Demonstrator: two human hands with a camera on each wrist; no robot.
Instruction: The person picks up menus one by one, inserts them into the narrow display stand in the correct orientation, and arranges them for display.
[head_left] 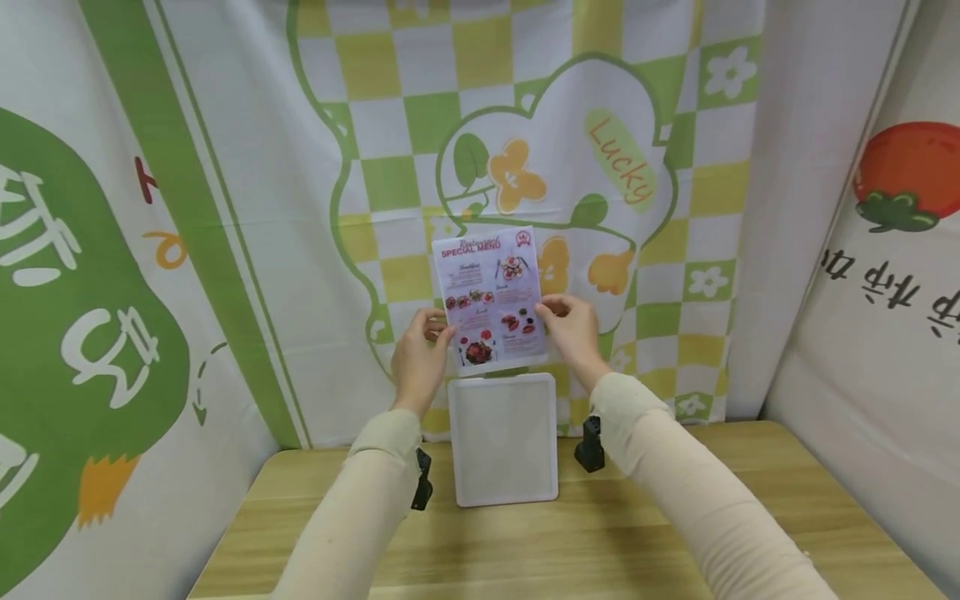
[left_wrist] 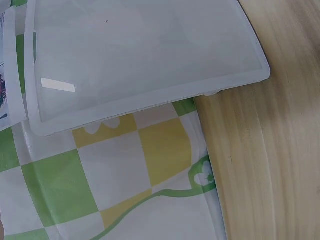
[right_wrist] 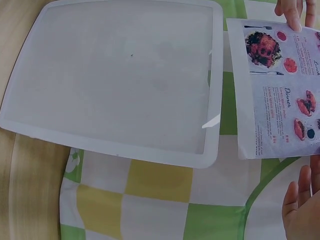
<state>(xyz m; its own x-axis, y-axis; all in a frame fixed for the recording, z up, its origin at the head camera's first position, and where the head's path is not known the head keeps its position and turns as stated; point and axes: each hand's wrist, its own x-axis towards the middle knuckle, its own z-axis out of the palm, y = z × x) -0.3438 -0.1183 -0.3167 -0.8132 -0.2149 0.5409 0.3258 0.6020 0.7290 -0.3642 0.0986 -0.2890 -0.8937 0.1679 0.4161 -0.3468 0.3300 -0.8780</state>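
Menu sheet held up above the stand — both hands on its side edges.

We see the menu sheet (head_left: 491,297) upright before the checked cloth (head_left: 390,183), just above the clear stand (head_left: 504,439) on the wooden table (head_left: 675,533). Left hand (head_left: 417,358) pinches the left edge, right hand (head_left: 573,333) the right edge — fingers curled on the paper. We judge it light, thin, floppy and easily creased; hold it at opposite edges, low down.
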